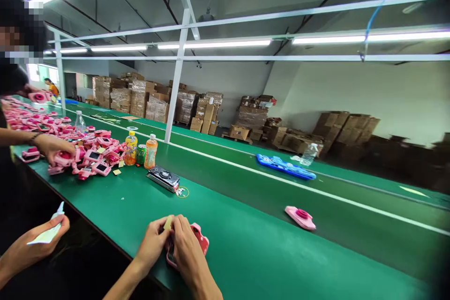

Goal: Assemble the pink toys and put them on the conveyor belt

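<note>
Worktop [253,253] fills the lower half of my feed, smooth and green, with a rounded pink toy camera [202,240] at its near edge, partly covered by my right fingers [183,232]. Those curl over the plastic shell; I cannot tell whether they grip it. My left fingers [157,226] pinch a small, flat yellow slip [168,223] just beside them. Farther along, I see a boxy black-and-silver case [164,177] with a circle on its face, near a thin yellow ring [187,192]. Beyond stand a slim green can [140,155] and two clear bottles of orange drink [150,152], next to a jumbled heap of pink cameras [101,150]. At left, a co-worker's hand [33,243] holds a creased, pale paper sheet [47,235].
</note>
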### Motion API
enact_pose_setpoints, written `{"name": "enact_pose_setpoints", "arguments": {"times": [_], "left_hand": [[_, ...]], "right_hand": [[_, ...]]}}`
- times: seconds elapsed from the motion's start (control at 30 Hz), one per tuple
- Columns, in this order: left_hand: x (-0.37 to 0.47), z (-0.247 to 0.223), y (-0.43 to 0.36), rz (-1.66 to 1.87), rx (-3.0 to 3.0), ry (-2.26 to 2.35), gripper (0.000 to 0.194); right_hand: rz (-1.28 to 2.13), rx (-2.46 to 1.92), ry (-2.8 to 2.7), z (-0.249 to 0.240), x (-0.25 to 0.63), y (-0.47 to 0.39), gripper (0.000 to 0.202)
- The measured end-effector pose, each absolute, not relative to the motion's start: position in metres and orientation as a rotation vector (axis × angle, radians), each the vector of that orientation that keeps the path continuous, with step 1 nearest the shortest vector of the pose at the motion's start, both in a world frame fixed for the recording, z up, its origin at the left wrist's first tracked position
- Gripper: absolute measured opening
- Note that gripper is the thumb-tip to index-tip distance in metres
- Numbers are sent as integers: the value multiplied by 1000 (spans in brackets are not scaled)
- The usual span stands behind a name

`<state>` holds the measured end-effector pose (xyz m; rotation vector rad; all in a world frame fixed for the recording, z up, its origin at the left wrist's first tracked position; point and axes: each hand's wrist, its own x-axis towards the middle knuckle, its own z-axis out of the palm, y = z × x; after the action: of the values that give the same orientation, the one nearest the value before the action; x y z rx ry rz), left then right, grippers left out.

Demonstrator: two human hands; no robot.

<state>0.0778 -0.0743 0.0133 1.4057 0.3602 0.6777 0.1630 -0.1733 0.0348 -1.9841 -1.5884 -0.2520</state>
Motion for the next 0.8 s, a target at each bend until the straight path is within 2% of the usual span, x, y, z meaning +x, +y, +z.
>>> {"name": "enact_pose_setpoints", "arguments": {"times": [0.1,0.27,0.47,0.8], "left_hand": [[74,17,-70,577,1183,350,59],[69,15,-69,542,1052,314,46],[67,19,-72,519,1181,271,67],[68,20,-72,530,1310,263,69]], "right_hand": [[-170,-1800,-1560,35,153,-186,31],[-31,-1740,-1502,42,150,-195,27],[-14,-1806,-1232,58,157,-175,20],[34,-1833,-1151,62,163,-165,18]]}}
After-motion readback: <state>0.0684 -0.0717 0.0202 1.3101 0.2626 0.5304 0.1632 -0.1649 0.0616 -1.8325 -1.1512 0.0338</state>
